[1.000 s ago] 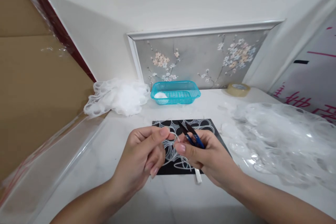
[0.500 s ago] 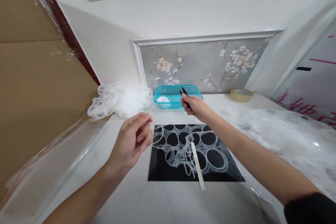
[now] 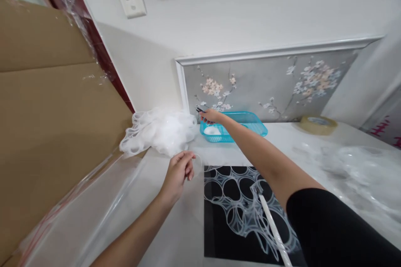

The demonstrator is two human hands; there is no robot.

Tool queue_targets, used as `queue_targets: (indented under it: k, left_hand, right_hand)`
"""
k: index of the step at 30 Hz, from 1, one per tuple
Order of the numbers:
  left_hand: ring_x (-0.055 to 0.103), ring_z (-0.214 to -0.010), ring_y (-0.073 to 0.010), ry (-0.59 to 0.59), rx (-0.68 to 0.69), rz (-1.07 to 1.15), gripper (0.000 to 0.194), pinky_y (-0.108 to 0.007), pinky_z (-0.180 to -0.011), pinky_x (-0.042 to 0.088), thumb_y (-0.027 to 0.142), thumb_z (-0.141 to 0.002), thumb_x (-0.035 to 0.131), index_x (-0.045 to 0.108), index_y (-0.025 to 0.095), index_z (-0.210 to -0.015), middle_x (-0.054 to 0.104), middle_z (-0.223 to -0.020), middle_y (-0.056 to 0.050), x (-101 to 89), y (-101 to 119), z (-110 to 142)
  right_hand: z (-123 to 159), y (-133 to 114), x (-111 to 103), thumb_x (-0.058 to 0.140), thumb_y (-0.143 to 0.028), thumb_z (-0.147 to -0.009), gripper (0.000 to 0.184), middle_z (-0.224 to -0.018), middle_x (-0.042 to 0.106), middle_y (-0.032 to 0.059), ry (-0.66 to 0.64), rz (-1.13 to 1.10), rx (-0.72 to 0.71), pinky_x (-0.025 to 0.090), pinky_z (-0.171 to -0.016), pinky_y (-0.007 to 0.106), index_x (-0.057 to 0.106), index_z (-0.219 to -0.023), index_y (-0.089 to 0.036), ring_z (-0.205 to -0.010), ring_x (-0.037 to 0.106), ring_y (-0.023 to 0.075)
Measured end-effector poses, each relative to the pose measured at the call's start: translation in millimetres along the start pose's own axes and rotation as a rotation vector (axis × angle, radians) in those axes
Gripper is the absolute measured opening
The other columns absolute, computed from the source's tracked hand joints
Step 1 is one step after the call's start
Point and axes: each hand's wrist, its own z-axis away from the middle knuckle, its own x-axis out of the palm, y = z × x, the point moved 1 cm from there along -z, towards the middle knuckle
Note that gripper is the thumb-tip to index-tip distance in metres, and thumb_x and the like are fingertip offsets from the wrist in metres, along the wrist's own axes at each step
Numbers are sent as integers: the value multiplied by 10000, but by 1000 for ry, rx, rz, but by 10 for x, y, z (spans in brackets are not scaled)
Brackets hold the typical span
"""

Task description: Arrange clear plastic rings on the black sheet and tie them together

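My right hand (image 3: pixel 211 116) is closed around small black thread snips (image 3: pixel 199 110), whose points stick out to the left above the left end of a blue plastic basket (image 3: pixel 250 127). A white round item (image 3: pixel 212 130) lies inside that basket. Lower down, my left hand (image 3: pixel 181 169) pinches thumb and finger together; what sits between them is too small to make out. A thin pale loop shows beside its fingertips. White ring-patterned lace (image 3: pixel 241 217) spreads over a black mat (image 3: pixel 216 238), with a white strip (image 3: pixel 272 227) lying across it.
Fluffy white lace (image 3: pixel 163 129) is heaped at the left, against a big cardboard sheet (image 3: pixel 56 133). A tape roll (image 3: pixel 318 125) stands at the back right, behind clear, pale crumpled material (image 3: pixel 360 175). A framed floral panel (image 3: pixel 250 79) is on the wall.
My right hand has moved left with the snips, from over the basket's middle to its left end. The view has turned, and the left hand keeps its pinch.
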Motion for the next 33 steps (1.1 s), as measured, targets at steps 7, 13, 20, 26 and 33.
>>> queue_targets:
  k: [7, 13, 20, 26, 33]
  left_hand:
    - [337, -325, -47, -14, 42, 26, 262, -179, -379, 248, 389, -749, 638, 552, 145, -711, 310, -416, 97, -20, 103, 24]
    - [341, -324, -48, -26, 26, 35, 265, -180, -383, 247, 392, -749, 634, 547, 146, -709, 304, -418, 96, 24, 69, 45]
    - [253, -350, -29, 2, -2, 4, 282, -168, -377, 190, 402, -711, 654, 548, 141, -708, 281, -438, 98, -26, 81, 19]
    - [170, -392, -27, 73, -28, -35, 303, -167, -392, 113, 415, -699, 660, 511, 151, -689, 229, -476, 103, -205, -132, -205]
    - [180, -389, -31, 117, -52, -95, 324, -173, -394, 118, 452, -713, 639, 532, 147, -707, 245, -469, 101, -264, -356, -311]
  right_hand:
    - [91, 23, 68, 499, -340, -931, 246, -847, 619, 29, -27, 122, 87, 513, -580, 248, 595, -973, -117, -653, 588, 101]
    - [142, 76, 26, 504, -329, -929, 247, -933, 627, 52, 61, 289, 35, 532, -654, 290, 589, -1031, -122, -744, 613, 129]
    - [470, 165, -155, 406, -384, -958, 320, -1012, 619, 89, 107, 577, -208, 475, -808, 372, 588, -1037, -133, -901, 597, 191]
    - [1562, 787, 202, 579, -406, -837, 305, -919, 649, 135, -223, 795, -474, 445, -727, 359, 624, -1003, -154, -818, 621, 272]
    - [1085, 534, -27, 525, -199, -835, 274, -1128, 609, 113, -191, 798, -592, 412, -887, 354, 615, -1094, -192, -1046, 562, 258]
